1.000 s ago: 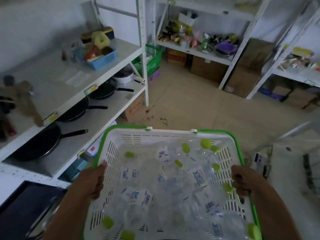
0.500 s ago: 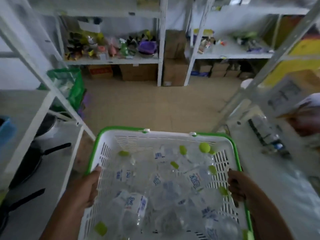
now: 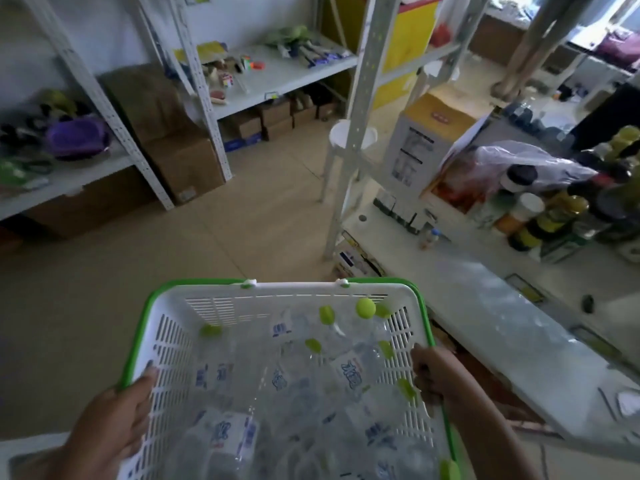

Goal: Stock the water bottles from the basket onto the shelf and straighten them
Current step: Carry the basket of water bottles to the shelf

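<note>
I carry a white basket with a green rim in front of me. Inside it lie several clear water bottles with green caps and blue-and-white labels, piled on their sides. My left hand grips the basket's left rim. My right hand grips its right rim. A white shelf runs along the right, its near stretch bare. The basket's right edge is close beside it.
Jars and bottles, a plastic bag and a grey box crowd the far end of that shelf. A white upright post stands at its corner. Across the tan floor are more racks with cardboard boxes.
My view has swung right: the shelf with pans has left the frame and the right-hand shelf with jars has come in. Both hands keep their grip on the basket.
</note>
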The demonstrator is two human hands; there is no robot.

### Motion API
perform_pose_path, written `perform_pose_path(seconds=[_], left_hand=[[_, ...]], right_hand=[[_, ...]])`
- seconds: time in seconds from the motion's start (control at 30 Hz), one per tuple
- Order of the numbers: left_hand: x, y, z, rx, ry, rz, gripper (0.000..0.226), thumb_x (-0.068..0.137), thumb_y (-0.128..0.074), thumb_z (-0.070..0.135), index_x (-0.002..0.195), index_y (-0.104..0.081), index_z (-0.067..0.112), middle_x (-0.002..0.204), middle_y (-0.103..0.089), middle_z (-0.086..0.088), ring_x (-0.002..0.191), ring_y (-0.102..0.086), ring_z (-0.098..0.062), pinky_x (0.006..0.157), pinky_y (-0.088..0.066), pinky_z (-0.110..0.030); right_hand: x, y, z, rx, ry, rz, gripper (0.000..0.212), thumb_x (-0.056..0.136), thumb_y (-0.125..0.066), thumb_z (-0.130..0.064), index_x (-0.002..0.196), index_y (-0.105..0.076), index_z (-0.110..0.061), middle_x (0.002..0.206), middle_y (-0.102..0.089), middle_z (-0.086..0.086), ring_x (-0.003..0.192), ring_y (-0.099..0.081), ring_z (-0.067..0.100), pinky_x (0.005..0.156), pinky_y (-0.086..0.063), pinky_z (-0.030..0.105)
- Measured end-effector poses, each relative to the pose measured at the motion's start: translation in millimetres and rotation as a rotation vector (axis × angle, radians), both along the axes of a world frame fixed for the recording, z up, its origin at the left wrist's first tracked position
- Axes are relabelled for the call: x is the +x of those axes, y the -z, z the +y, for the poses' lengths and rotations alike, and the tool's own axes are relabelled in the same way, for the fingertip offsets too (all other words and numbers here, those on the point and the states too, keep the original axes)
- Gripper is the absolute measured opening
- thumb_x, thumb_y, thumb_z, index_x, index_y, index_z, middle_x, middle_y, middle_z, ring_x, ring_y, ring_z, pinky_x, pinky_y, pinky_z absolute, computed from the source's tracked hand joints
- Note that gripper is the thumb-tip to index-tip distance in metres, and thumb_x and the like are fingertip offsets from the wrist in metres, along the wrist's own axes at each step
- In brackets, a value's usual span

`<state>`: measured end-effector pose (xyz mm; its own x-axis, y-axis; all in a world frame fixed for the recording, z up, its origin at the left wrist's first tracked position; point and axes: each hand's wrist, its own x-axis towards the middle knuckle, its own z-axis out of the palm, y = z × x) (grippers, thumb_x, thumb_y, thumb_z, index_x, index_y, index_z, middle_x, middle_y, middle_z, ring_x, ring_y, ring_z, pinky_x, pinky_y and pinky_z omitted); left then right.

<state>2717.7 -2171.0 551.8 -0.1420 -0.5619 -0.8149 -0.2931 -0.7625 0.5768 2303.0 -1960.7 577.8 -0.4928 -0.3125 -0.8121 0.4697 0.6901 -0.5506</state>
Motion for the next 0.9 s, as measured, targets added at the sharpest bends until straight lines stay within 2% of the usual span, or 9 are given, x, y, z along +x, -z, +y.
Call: perform_pose_path(seconds=[0.1,0.17,0.3,0.43,0.57,0.77,0.9], left_hand=[[-53.6,-19.3,-32.9,-0.115,0.086,-0.086,0.033,0.088,-0.059,0.044,0.069,-0.047,0.020,0.030,-0.036,0.008,0.021,-0.032,-0.005,0.037,-0.030,-0.013],[-91.9,-22.4,-57.5,-0.121,0.166,-0.043,0.032,0.094,-0.053,0.038,0.070,-0.044,0.019,0.034,-0.020,0.006,0.022,-0.018,-0.009,0.047,-0.023,-0.015],[-152.4,-14.9,-95.1,-0.138,0.350,0.002,0.040,0.092,-0.056,0.039,0.064,-0.036,0.019,0.039,-0.012,0.004,0.029,-0.014,-0.004,0.050,-0.019,-0.016],[-221.6,-9.8,-115.4,-0.114,0.520,0.039,0.050,0.092,-0.056,0.037,0.056,-0.026,0.021,0.038,-0.011,0.004,0.028,-0.013,-0.002,0.049,-0.021,-0.013],[-283.6,-5.4,-116.3,-0.139,0.667,0.054,0.052,0.092,-0.057,0.033,0.052,-0.027,0.020,0.037,-0.014,0.004,0.028,-0.014,-0.004,0.047,-0.020,-0.012],[-359.2,14.2,-92.4,-0.090,0.810,0.048,0.046,0.097,-0.048,0.019,0.056,-0.026,0.019,0.033,-0.015,0.007,0.021,-0.014,-0.006,0.042,-0.022,-0.006],[-395.8,42.4,-59.0,-0.059,0.863,0.037,0.050,0.098,-0.046,0.016,0.053,-0.025,0.019,0.032,-0.014,0.006,0.021,-0.013,-0.006,0.041,-0.022,-0.006]], right_hand=[[-3.6,1.3,6.8,0.003,0.117,-0.020,0.041,0.083,-0.044,0.001,0.048,-0.031,-0.016,0.039,-0.022,0.000,0.033,-0.017,0.009,0.043,-0.017,0.014],[-6.5,3.2,12.4,-0.008,0.241,-0.033,0.041,0.086,-0.043,-0.001,0.049,-0.031,-0.016,0.039,-0.021,0.000,0.033,-0.016,0.008,0.043,-0.016,0.014],[-5.3,3.3,30.4,0.000,0.431,-0.008,0.040,0.088,-0.042,-0.002,0.052,-0.030,-0.017,0.039,-0.020,-0.001,0.031,-0.015,0.007,0.043,-0.017,0.011],[-0.8,-0.6,51.9,0.015,0.636,0.004,0.041,0.086,-0.037,0.002,0.051,-0.029,-0.018,0.038,-0.019,-0.001,0.029,-0.015,0.007,0.042,-0.016,0.010],[0.9,-1.2,74.1,-0.004,0.808,0.041,0.044,0.082,-0.038,0.006,0.046,-0.028,-0.017,0.038,-0.017,-0.001,0.028,-0.015,0.007,0.043,-0.017,0.010],[-14.6,17.4,111.1,0.044,0.943,0.032,0.041,0.081,-0.039,0.007,0.050,-0.029,-0.017,0.041,-0.017,-0.002,0.029,-0.016,0.008,0.044,-0.016,0.011],[-45.3,46.3,142.4,0.091,0.937,0.010,0.041,0.084,-0.042,0.004,0.050,-0.030,-0.016,0.039,-0.019,-0.002,0.028,-0.016,0.008,0.042,-0.016,0.011]])
